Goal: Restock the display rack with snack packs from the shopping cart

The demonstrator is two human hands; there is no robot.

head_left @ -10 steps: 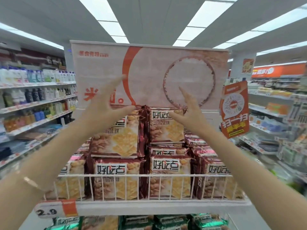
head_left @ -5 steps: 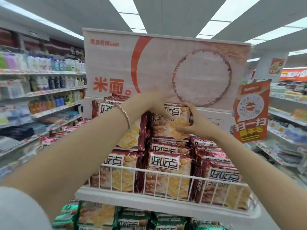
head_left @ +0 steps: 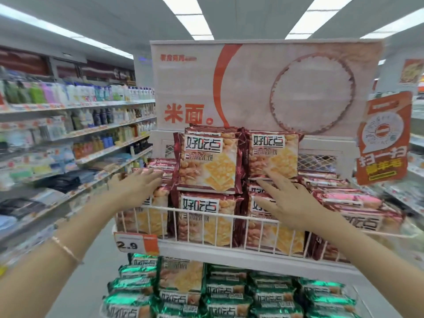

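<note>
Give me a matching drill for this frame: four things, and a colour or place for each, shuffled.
Things:
1. top-shelf snack packs
2. lower-shelf snack packs
3. price tag
4. hanging sign

Descriptions:
A. green wrappers
B. clipped to the front left corner of the wire shelf
C. dark red wrappers
D. orange, at the rack's right side

Pairs: 1-C, 2-A, 3-B, 4-D
</note>
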